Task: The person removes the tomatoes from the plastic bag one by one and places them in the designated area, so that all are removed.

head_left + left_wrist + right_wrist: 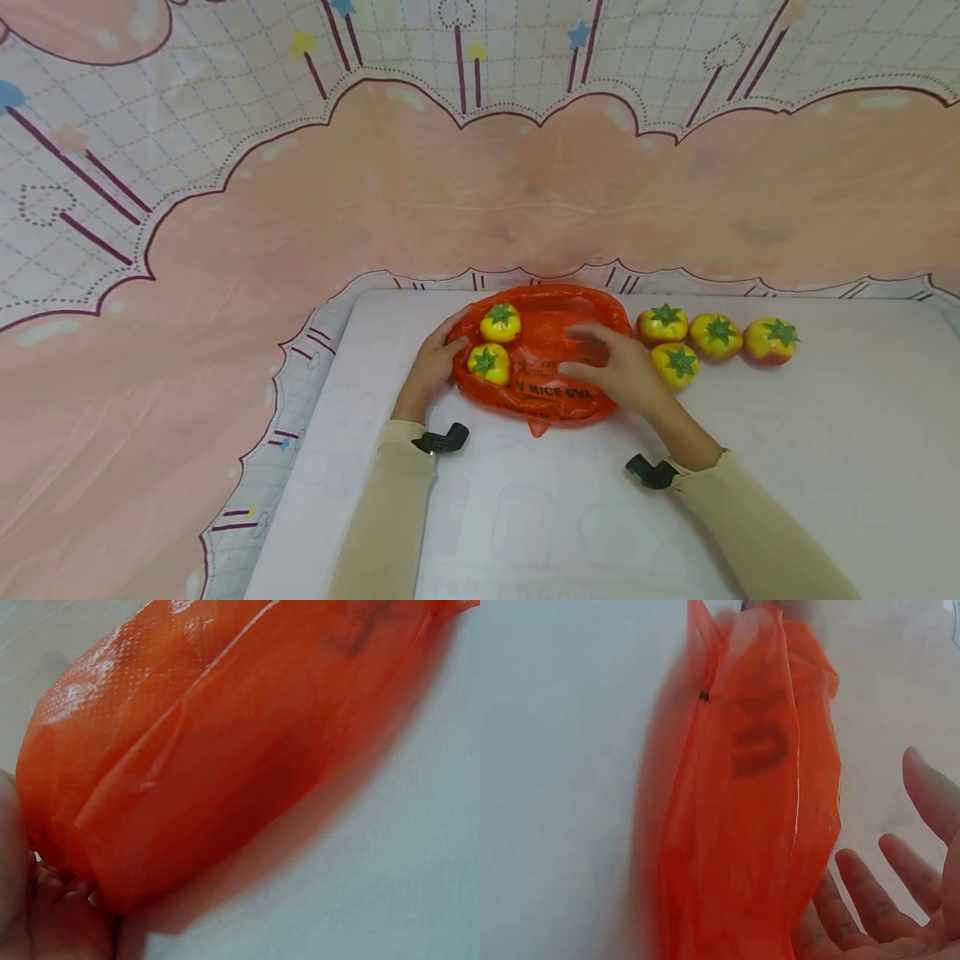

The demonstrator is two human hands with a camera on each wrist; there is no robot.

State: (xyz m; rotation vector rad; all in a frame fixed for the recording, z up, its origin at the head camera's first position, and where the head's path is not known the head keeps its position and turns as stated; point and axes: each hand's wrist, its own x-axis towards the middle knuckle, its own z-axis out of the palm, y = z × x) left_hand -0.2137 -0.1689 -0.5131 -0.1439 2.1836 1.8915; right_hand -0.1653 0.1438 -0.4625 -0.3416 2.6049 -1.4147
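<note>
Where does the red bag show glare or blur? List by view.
Head: red bag slightly shiny along its rim; left wrist: white glare on its upper left, lower-right edge blurred; right wrist: left edge hazy, thin highlight down a fold.

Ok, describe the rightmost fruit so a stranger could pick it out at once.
On the white table, find the red plastic bag. To its right, outside it, sit four yellow fruits with green star-shaped tops. Yours, the rightmost fruit, shows red along its lower edge and lies farthest from the bag.
</note>
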